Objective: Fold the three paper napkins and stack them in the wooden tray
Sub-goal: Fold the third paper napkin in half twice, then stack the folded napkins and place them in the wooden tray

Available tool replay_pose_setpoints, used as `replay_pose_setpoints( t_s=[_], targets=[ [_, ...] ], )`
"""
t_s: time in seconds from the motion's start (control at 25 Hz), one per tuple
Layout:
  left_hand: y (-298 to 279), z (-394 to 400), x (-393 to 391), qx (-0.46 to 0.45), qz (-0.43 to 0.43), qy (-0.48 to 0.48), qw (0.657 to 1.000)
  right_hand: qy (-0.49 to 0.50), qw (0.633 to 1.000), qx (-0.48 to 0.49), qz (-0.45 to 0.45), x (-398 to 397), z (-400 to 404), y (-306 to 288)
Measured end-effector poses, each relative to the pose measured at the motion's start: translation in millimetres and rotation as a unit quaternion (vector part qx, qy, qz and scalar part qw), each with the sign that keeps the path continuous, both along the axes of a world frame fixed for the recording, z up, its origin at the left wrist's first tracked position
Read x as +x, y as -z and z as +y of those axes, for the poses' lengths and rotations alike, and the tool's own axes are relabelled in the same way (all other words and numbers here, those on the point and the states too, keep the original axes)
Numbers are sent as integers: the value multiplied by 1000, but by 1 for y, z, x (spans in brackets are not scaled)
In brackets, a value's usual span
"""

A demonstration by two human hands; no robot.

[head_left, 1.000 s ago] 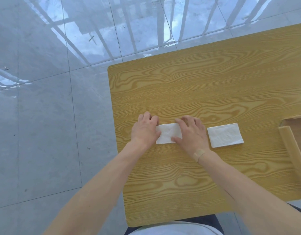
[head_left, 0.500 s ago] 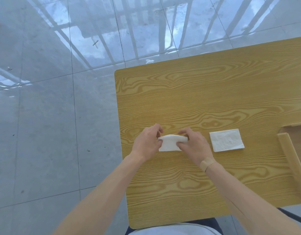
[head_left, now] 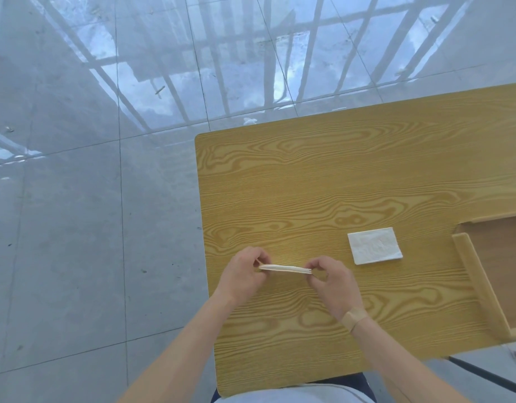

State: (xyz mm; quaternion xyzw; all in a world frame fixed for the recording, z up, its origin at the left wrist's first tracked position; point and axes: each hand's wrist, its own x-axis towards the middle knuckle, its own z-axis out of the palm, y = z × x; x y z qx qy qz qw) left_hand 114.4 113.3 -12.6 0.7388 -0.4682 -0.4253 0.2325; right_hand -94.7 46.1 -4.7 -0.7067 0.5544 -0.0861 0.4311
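Head view: left hand (head_left: pixel 242 273) and right hand (head_left: pixel 329 282) each pinch an end of a folded napkin (head_left: pixel 284 269), seemingly lifted, left of the tray (head_left: pixel 477 283). Thin, limp paper: grip the edges lightly. Another napkin (head_left: pixel 374 245) lies beside the tray.

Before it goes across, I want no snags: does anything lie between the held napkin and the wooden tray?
Yes. A second folded napkin lies flat on the table, between the held napkin, pinched by both hands, and the wooden tray. It is flat, so lifting over it should clear it.
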Motion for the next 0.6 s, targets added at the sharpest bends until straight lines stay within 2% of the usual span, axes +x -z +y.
replay_pose_setpoints(
  t_s=[0.12, 0.32, 0.48, 0.6],
  targets=[
    [-2, 0, -3, 23, 9, -24, 999, 31, 999, 42, -6, -5, -3, -2],
    [-17, 3, -23, 38, 75, -66, 994, 73, 987, 131, -55, -28, -14, -12],
    [-28, -8, -63, 49, 164, -129, 977, 93, 981, 150, -86, -67, -32, -25],
    [-33, -18, -102, 55, 200, -162, 965, 106, 978, 147, -99, -102, -47, -33]
  ],
)
